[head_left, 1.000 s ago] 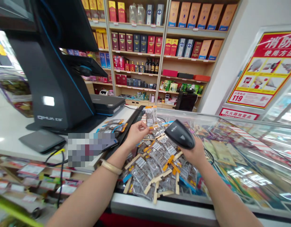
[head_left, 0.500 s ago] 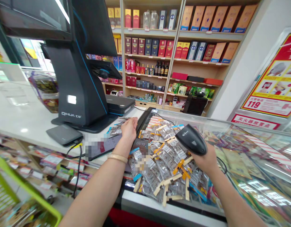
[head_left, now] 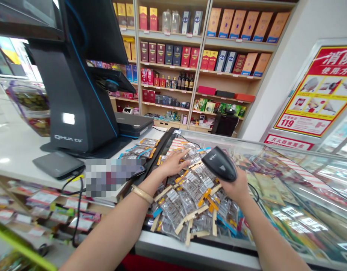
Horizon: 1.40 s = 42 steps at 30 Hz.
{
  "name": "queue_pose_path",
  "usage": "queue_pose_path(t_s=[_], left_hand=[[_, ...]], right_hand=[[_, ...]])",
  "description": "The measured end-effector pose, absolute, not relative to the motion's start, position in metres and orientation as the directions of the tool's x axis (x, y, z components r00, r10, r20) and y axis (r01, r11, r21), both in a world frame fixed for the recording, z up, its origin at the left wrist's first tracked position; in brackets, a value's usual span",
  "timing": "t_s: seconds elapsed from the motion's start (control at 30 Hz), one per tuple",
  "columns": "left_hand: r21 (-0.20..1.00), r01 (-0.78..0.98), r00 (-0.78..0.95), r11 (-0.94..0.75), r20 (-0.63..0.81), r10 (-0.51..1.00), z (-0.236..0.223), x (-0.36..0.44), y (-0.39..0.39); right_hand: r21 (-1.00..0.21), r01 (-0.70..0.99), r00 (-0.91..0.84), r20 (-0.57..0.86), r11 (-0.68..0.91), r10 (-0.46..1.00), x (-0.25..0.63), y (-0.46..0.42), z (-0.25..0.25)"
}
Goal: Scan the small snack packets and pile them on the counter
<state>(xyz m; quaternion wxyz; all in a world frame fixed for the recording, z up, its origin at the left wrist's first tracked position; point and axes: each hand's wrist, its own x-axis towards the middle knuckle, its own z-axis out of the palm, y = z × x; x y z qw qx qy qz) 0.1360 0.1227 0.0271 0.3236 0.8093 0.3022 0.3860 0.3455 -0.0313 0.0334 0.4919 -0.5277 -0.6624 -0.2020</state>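
A black barcode scanner (head_left: 220, 164) is gripped in my right hand (head_left: 237, 186), held over the right side of a heap of clear packets (head_left: 187, 195). The packets have cream, orange and blue header strips and lie on a glass-topped counter. My left hand (head_left: 175, 162) reaches over the upper left of this heap, fingers stretched out towards the packets; whether it touches them I cannot tell. To its left, a smaller group of similar packets (head_left: 142, 148) rests on the white counter. A phone (head_left: 138, 171), partly blurred out, lies just below that group.
A black checkout terminal (head_left: 80, 94) stands on the white counter (head_left: 9, 146) at left, with a grey box (head_left: 58, 165) and cables before it. The glass counter (head_left: 291, 158) extends right. Shelves of boxed bottles (head_left: 169, 54) line the back; a red-and-yellow poster (head_left: 314, 94) hangs right.
My left hand has moved right, from the small group of packets on the white counter to over the big heap. The scanner stays in my right hand. The view has shifted slightly right.
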Motion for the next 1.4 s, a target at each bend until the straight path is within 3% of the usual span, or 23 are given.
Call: queue_pose_path(t_s=[0.2,0.37,0.5,0.6,0.67,0.8,1.03,1.4], left_hand=[[0.704,0.287,0.493,-0.65,0.473,0.73,0.026,0.135,0.126],[0.845,0.24,0.298,-0.478,0.404,0.865,0.031,0.134,0.126],[0.991,-0.056,0.224,-0.122,0.131,0.966,0.041,0.128,0.124],[0.955,-0.268,0.221,0.127,-0.068,0.973,0.051,0.119,0.122],[0.895,-0.403,0.213,0.189,-0.109,0.971,0.056,0.115,0.122],[0.832,-0.542,0.26,0.116,0.035,0.965,0.056,0.117,0.117],[0.881,-0.422,0.378,-0.213,0.384,0.843,0.046,0.132,0.099],[0.889,-0.4,0.519,-0.224,0.421,0.743,0.049,0.131,0.091]], right_hand=[[-0.276,0.892,0.054,0.851,0.358,0.523,0.346,-0.031,0.033],[-0.245,0.899,0.033,0.865,0.364,0.501,0.347,-0.032,0.034],[-0.232,0.903,0.031,0.874,0.361,0.485,0.345,-0.032,0.036],[-0.239,0.902,0.038,0.874,0.36,0.485,0.344,-0.032,0.036],[-0.256,0.9,0.049,0.864,0.353,0.5,0.344,-0.032,0.036],[-0.279,0.885,0.06,0.861,0.372,0.505,0.344,-0.032,0.036],[-0.305,0.876,0.084,0.859,0.374,0.504,0.342,-0.032,0.038],[-0.345,0.893,0.157,0.841,0.29,0.518,0.348,-0.028,0.034]])
